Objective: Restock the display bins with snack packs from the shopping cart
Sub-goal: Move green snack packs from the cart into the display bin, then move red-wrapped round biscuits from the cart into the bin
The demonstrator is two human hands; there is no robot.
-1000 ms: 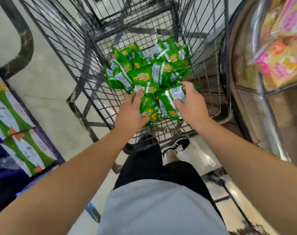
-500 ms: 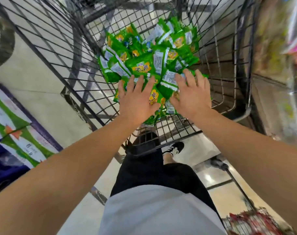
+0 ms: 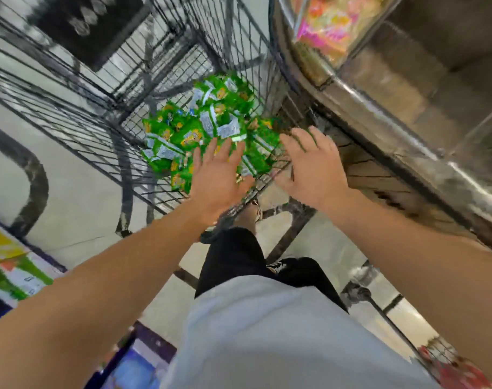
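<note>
Blurred display bin (image 3: 337, 88), contents unreadable

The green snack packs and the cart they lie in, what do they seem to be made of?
Green snack packs: thin glossy plastic film, judging by the crinkles and shine.
Cart: dark metal wire, probably coated, since it forms a thin rigid grid with a dull finish.

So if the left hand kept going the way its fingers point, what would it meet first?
Most likely the heap of green snack packs in the cart: the left hand points straight at it with fingers extended. The frame is blurred, so it may already touch.
</note>
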